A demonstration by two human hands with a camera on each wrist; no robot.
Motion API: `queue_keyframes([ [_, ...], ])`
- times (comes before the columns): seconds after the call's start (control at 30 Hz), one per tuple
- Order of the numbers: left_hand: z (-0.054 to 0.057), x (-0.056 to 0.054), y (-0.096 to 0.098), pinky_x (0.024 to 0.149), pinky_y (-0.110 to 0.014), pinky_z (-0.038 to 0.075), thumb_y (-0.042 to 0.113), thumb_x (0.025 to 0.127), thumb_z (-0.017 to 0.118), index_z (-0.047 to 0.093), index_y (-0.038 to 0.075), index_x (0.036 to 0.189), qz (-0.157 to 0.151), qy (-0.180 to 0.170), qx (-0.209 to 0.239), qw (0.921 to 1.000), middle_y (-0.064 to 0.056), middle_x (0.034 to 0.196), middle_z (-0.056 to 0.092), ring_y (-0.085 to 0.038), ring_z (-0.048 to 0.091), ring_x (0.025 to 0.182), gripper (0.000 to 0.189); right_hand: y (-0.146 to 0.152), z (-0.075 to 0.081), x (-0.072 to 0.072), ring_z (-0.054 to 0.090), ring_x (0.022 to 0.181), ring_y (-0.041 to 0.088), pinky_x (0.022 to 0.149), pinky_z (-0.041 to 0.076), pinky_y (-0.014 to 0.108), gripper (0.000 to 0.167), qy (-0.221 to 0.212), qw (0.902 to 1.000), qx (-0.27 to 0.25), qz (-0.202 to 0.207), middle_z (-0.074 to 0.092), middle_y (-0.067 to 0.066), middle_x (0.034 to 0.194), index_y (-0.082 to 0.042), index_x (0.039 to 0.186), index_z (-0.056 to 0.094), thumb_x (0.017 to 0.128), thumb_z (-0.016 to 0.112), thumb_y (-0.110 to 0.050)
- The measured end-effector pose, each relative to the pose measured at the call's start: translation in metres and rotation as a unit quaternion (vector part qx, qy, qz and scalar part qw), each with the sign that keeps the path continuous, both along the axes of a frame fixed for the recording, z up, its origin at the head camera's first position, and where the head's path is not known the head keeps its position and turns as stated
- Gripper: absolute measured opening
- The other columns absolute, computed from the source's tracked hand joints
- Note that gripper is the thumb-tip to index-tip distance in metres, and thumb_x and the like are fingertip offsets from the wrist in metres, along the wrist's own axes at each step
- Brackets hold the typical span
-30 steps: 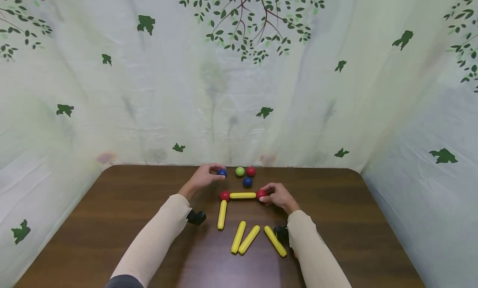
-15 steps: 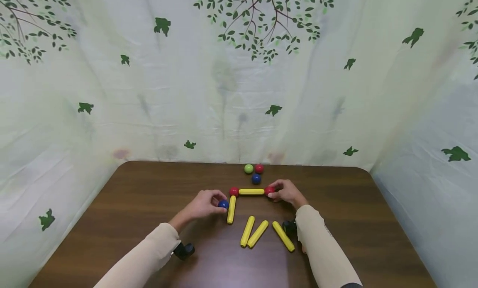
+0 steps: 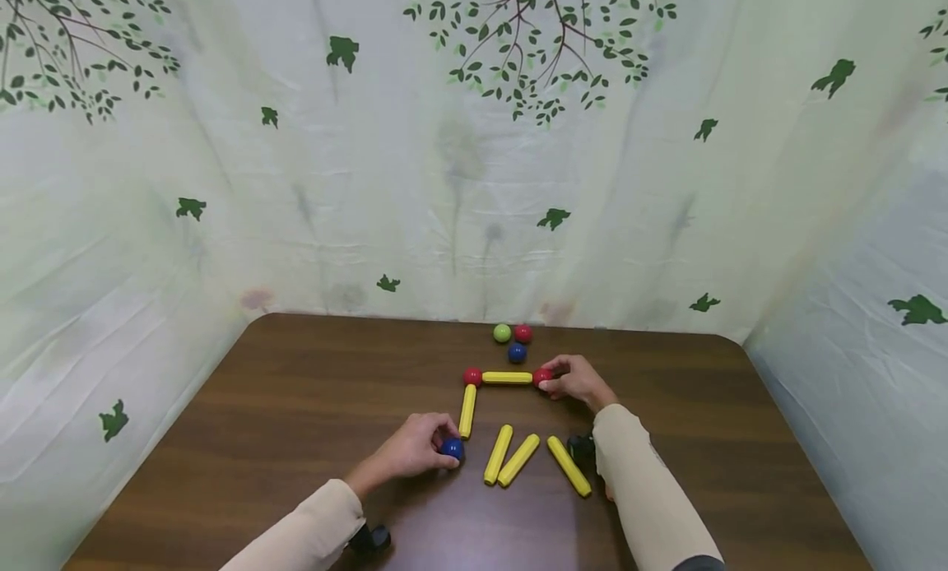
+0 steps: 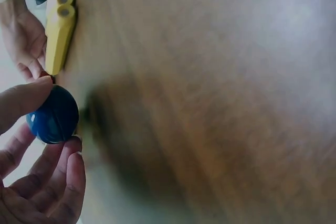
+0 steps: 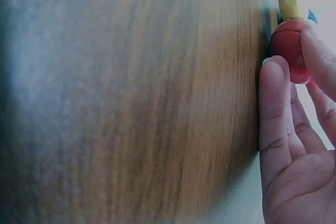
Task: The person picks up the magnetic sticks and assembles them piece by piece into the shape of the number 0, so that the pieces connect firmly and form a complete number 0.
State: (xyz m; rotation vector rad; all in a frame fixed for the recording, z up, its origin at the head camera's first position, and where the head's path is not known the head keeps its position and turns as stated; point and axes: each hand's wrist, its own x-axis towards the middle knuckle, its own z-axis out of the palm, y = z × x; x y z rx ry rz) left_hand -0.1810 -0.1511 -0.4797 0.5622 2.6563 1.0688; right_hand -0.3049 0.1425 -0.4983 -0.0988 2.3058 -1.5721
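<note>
My left hand (image 3: pixel 416 447) pinches a blue ball (image 4: pixel 55 115) between thumb and fingers, close to the near end of a yellow rod (image 3: pixel 468 411). That rod runs up to a red ball (image 3: pixel 472 377) at the corner. From this corner a second yellow rod (image 3: pixel 507 378) reaches right to another red ball (image 5: pixel 291 51), which my right hand (image 3: pixel 581 380) holds by its thumb and fingertips. Whether the blue ball touches the rod end, I cannot tell.
Several loose yellow rods (image 3: pixel 519 461) lie nearer on the brown table (image 3: pixel 311 390). A green ball (image 3: pixel 502 333), a red ball (image 3: pixel 522 334) and a blue ball (image 3: pixel 517 353) sit near the far edge. A leaf-patterned cloth (image 3: pixel 415 184) hangs behind.
My left hand has carried the blue ball from the far side of the table towards me, down to the near end of the left rod. My right hand stays on the red ball.
</note>
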Motion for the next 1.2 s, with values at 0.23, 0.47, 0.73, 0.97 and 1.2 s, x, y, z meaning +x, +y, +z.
queue_keyframes([
  [0.23, -0.004, 0.003, 0.002, 0.063, -0.026, 0.052, 0.014, 0.077, 0.082, 0.058, 0.009, 0.099, 0.024, -0.023, -0.016, 0.9993, -0.003, 0.089, 0.06, -0.015, 0.056, 0.077, 0.033, 0.0, 0.001, 0.0, 0.062, 0.077, 0.018, 0.068, 0.056, 0.034, 0.032, 0.004, 0.9999, -0.005, 0.009, 0.062, 0.019, 0.104, 0.008, 0.112, 0.061, 0.083, 0.072, 0.004],
  [0.47, -0.002, 0.001, 0.005, 0.064, -0.026, 0.05, 0.019, 0.079, 0.08, 0.063, 0.009, 0.098, 0.019, -0.007, -0.036, 0.9991, -0.002, 0.088, 0.062, -0.014, 0.055, 0.077, 0.028, 0.0, 0.0, -0.001, 0.062, 0.078, 0.02, 0.069, 0.056, 0.034, 0.031, -0.002, 1.0, -0.006, 0.001, 0.062, 0.019, 0.104, 0.007, 0.111, 0.062, 0.082, 0.072, 0.004],
  [0.73, -0.003, -0.005, 0.005, 0.069, -0.029, 0.051, 0.019, 0.078, 0.081, 0.062, 0.009, 0.105, -0.006, 0.007, -0.034, 0.9994, -0.001, 0.089, 0.061, -0.014, 0.056, 0.078, 0.035, 0.0, 0.0, -0.001, 0.062, 0.08, 0.02, 0.07, 0.056, 0.033, 0.031, -0.005, 1.0, 0.001, -0.005, 0.062, 0.018, 0.104, 0.005, 0.11, 0.062, 0.082, 0.073, 0.003],
  [0.97, 0.004, -0.018, 0.01, 0.06, -0.025, 0.045, 0.02, 0.077, 0.082, 0.062, 0.01, 0.117, -0.055, -0.036, -0.055, 0.9963, 0.0, 0.081, 0.054, -0.012, 0.052, 0.069, 0.046, 0.001, 0.001, 0.0, 0.062, 0.08, 0.02, 0.068, 0.056, 0.032, 0.031, 0.0, 1.0, -0.001, -0.007, 0.063, 0.018, 0.104, 0.006, 0.11, 0.062, 0.081, 0.073, 0.004],
  [1.2, 0.01, -0.025, 0.018, 0.062, -0.028, 0.042, 0.019, 0.072, 0.086, 0.068, 0.011, 0.109, -0.053, -0.057, -0.097, 0.9923, 0.0, 0.078, 0.054, -0.016, 0.049, 0.074, 0.042, 0.002, -0.003, -0.001, 0.062, 0.08, 0.019, 0.07, 0.056, 0.033, 0.032, 0.005, 1.0, -0.003, -0.002, 0.063, 0.019, 0.105, 0.006, 0.112, 0.062, 0.082, 0.073, 0.003],
])
